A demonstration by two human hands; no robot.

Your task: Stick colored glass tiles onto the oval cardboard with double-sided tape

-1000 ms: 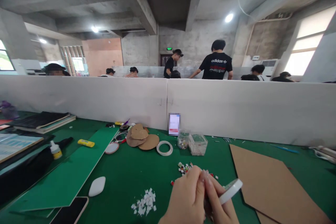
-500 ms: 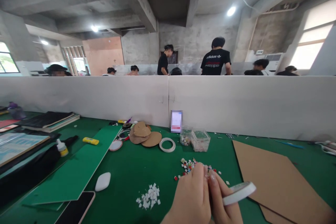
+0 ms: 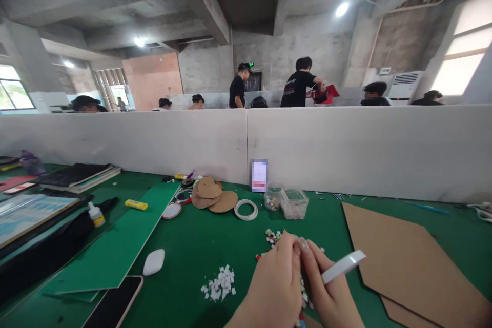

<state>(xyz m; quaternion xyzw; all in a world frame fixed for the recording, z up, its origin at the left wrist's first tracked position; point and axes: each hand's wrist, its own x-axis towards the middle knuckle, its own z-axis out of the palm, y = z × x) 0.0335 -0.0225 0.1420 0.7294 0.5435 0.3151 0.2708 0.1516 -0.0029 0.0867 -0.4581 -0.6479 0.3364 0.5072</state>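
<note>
Apparently paired: left hand [image 3: 271,282] and right hand [image 3: 330,289], fingertips meeting (what they pinch, I cannot tell). White tape roll [image 3: 344,266]: held in the right hand, probably for readiness. Coloured mosaic tiles [image 3: 273,237]: beyond and left of the roll, presumably for easy reach.

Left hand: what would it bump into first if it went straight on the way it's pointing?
Most likely the right hand, because it sits close up against the left hand. From this one view I can't tell whether they already touch.
</note>
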